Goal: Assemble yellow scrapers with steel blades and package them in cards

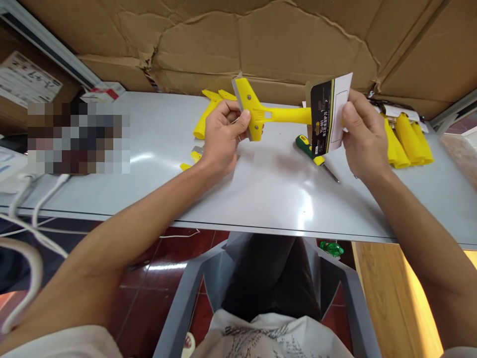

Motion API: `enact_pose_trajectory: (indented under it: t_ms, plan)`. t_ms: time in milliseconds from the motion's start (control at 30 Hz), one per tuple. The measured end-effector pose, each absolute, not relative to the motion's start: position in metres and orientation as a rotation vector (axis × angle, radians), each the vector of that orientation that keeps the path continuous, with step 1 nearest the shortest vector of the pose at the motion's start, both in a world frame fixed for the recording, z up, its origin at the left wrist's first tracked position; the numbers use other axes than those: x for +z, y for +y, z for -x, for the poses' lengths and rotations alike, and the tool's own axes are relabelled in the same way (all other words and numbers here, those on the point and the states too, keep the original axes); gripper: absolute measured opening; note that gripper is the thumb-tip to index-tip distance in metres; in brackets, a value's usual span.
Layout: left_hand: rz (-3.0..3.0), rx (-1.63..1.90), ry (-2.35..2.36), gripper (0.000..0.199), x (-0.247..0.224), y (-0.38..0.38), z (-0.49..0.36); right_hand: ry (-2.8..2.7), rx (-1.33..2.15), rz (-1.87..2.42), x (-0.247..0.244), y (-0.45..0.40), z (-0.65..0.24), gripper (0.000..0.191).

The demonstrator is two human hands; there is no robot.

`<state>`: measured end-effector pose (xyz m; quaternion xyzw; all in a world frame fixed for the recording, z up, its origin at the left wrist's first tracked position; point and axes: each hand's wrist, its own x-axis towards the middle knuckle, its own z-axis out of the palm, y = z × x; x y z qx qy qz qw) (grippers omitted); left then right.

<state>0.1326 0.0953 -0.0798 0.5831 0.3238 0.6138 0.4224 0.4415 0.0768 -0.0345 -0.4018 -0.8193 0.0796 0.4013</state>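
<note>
Yellow plastic scraper (286,115): held up over the grey worktop (268,194), roughly level, long axis running left to right, blade edge outward at the left, handle toward the right. Clamped the scraper's head between thumb and fingers of the left hand (223,133), the hand nearer the blade. Pinched a folded black-and-white card (330,117) at the scraper's handle end with the right hand (363,130), thumb on the white face. Spread both hands well apart, one toward each end of the scraper, with bare handle between. Lost sight of the handle's tip at the card, and could not tell its fit within the fold.

Lay in the way nearest, on the worktop below the scraper's card end: a green-and-yellow screwdriver (306,147), shaft toward the lower right. Saw yellow pieces (203,121) left of the scraper, beyond the left hand and partly hidden by it, and smaller yellow pieces (196,156) left of and below the scraper, near the left wrist. Found a cluster of yellow handles (410,139) right of the scraper, past the right hand. Met brown cardboard (298,44) behind the scraper, and a red-and-white box (101,93) far to its left.
</note>
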Motion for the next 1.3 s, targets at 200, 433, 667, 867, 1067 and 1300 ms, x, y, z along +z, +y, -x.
enact_pose_trajectory:
  t_ms: [200, 433, 667, 867, 1067, 1300]
  plan:
    - [-1.45, 1.527, 0.819, 0.034, -0.074, 0.096, -0.128, -1.961, 0.293, 0.986, -0.032, 0.077, -0.444, 0.054]
    - [-1.443, 1.582, 0.802, 0.037, -0.066, 0.089, -0.14, -1.85, 0.426, 0.971, -0.04, 0.076, -0.437, 0.048]
    - [-1.438, 1.635, 0.799, 0.035, -0.066, 0.083, -0.149, -1.836, 0.376, 1.01, -0.03, 0.063, -0.431, 0.037]
    - [-1.565, 1.671, 0.74, 0.033, -0.066, 0.084, -0.149, -2.216, -0.179, 1.115, -0.021, 0.058, -0.436, 0.045]
    - [-1.762, 1.582, 0.805, 0.04, -0.063, 0.068, -0.156, -2.358, -0.617, 1.097, -0.025, 0.037, -0.42, 0.045]
    - [-1.785, 1.599, 0.721, 0.043, -0.064, 0.07, -0.159, -2.306, -0.633, 0.994, -0.032, 0.025, -0.409, 0.035]
